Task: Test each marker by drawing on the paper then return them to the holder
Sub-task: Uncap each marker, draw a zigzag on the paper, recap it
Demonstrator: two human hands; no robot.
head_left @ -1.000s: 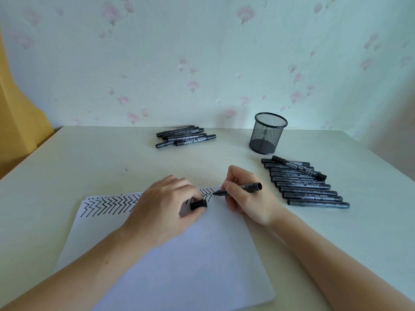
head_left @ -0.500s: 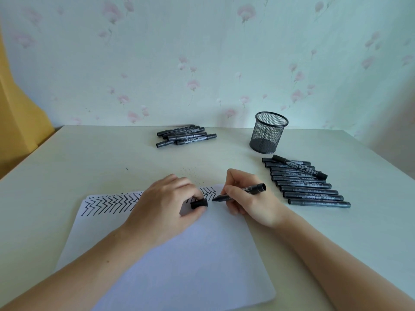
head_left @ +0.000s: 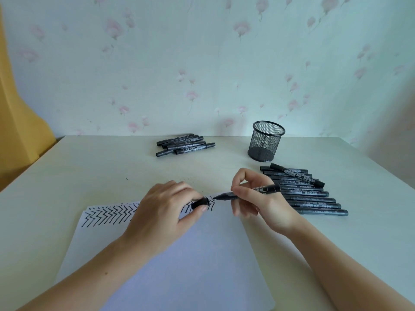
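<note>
- The right hand (head_left: 262, 198), just right of the frame's centre, pinches a black uncapped marker pen (head_left: 251, 192) between thumb and fingers, barrel lying almost level and the tip pointing left, near the top right corner of the white sheet of paper (head_left: 179, 254).
- Whether the tip touches the sheet cannot be told; it sits at the right end of a row of black zigzag strokes (head_left: 107, 213) that runs along the paper's top edge.
- The left hand (head_left: 166, 209), at the centre of the frame, rests on the paper and pinches the small black cap (head_left: 199, 203) between thumb and curled fingers, its open end facing the marker tip and just beside it.
- Judged from this, the step in hand is recapping after a test stroke: the tip and cap should meet along one line, then press together until the cap seats, so that no ink catches the fingers.
- The left wrist staying down on the sheet would stop the paper from sliding.
- The black wire-mesh cylindrical holder (head_left: 266, 140) stands upright in the upper right of the cream tabletop (head_left: 67, 176), apparently with no markers in it.
- A neat row of capped black markers (head_left: 314, 202) lies just right of the right hand, below the holder; a smaller loose pile of black markers (head_left: 185, 145) lies at upper centre, well apart from both hands.
- Which group is already tested cannot be told.
</note>
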